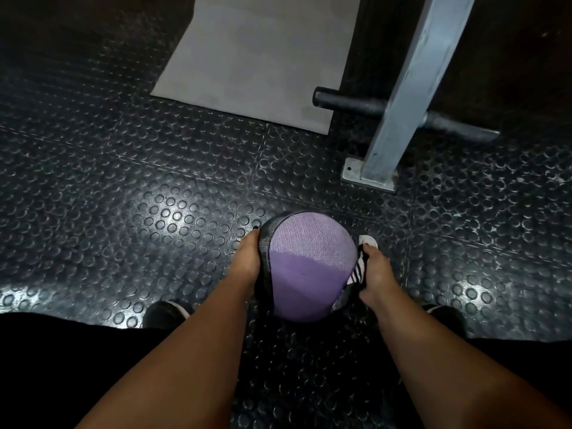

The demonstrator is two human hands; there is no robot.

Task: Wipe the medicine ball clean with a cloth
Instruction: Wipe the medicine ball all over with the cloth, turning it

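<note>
A purple and black medicine ball [306,264] sits low in the middle of the head view, above the studded floor between my feet. My left hand [247,261] lies flat against the ball's left black side, fingers wrapped along its curve. My right hand [376,272] is at the ball's right side and grips a black-and-white striped cloth [360,267], pressed against the ball. A white bit of the cloth [368,240] sticks out above my fingers. The ball's underside is hidden.
Black studded rubber floor [154,196] all around. A grey mat [257,60] lies ahead. A grey metal post with a bolted foot plate [393,119] and a black crossbar [349,102] stands ahead to the right. My dark shoes [165,314] flank the ball.
</note>
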